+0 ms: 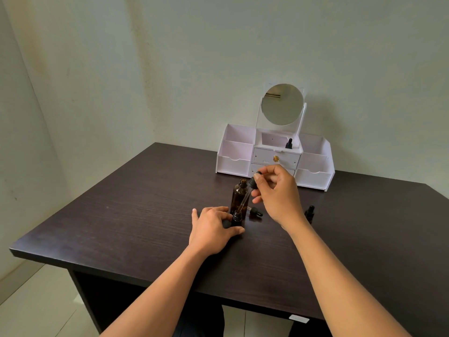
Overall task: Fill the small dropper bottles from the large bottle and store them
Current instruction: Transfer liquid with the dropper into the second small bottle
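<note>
A large amber bottle (pixel 239 194) stands uncapped on the dark table (pixel 136 215). Just in front of it is a small dark dropper bottle (pixel 237 218), which my left hand (pixel 213 229) grips from the left. My right hand (pixel 277 193) pinches the black bulb of a long glass dropper (pixel 245 197). The dropper slants down with its tip at the small bottle's mouth. A loose black dropper cap (pixel 255 212) lies on the table right of the bottles. Another small capped bottle (pixel 309 211) stands further right. A third one (pixel 289 144) sits in the organizer's middle compartment.
A white desktop organizer (pixel 233 164) with drawers, open side compartments and a round mirror (pixel 282 104) stands at the back of the table against the wall. The table's front edge is near my forearms.
</note>
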The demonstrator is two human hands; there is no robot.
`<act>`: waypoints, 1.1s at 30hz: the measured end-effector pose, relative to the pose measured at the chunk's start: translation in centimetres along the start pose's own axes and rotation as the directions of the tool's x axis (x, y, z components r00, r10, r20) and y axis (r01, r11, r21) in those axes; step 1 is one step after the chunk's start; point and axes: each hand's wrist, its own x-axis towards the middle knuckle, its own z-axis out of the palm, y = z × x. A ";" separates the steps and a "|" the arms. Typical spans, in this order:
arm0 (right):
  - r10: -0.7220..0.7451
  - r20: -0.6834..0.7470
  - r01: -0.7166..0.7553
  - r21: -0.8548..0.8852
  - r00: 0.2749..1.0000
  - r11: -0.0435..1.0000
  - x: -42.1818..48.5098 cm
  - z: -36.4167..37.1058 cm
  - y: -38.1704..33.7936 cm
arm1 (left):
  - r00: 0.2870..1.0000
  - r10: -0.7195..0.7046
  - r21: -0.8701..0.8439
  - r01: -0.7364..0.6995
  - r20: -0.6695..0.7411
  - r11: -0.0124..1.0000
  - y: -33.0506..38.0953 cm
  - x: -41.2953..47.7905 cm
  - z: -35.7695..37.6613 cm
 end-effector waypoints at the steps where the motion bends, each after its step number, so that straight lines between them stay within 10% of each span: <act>1: 0.005 0.000 -0.005 0.004 1.000 1.000 0.0 0.0 0.1 | 1.000 0.001 0.001 -0.001 0.000 1.000 0.0 0.0 0.0; 33: -0.054 0.031 0.056 -0.077 0.998 0.995 0.5 0.6 0.4 | 1.000 0.008 0.008 -0.008 0.009 1.000 -0.2 0.2 0.1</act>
